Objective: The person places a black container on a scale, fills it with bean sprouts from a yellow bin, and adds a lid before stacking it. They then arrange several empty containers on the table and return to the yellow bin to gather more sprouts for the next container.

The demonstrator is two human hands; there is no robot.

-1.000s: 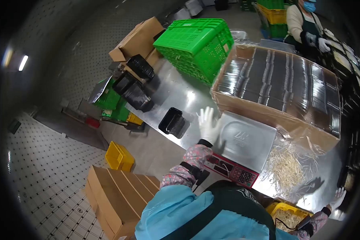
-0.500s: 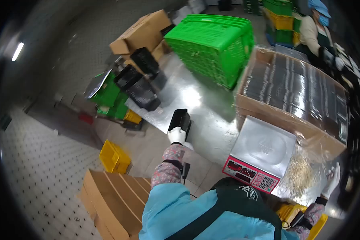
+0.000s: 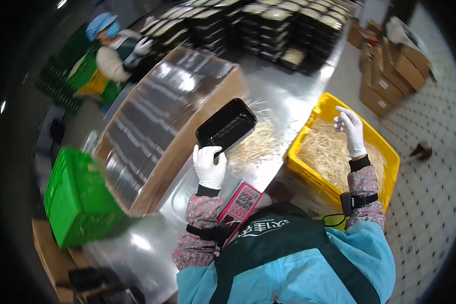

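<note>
My left hand, in a white glove, grips the near edge of a black plastic tray with thumb and fingers. The tray is tilted and shows a bare inside. Beneath and beside it lies a pile of pale thin strands on the metal table. My gloved right hand is above a yellow crate full of the same strands. Its fingers are loosely bent and apart, with nothing visible in them. A scale with a red keypad panel is partly hidden by my left arm.
A carton of wrapped black trays stands left of my left hand. Stacked filled trays line the table's far end. A green crate is at left, cardboard boxes at right. A co-worker stands at far left.
My view has swung right. My left hand has brought the black tray from the table's left part to beside the strands. My right hand has come over the yellow crate.
</note>
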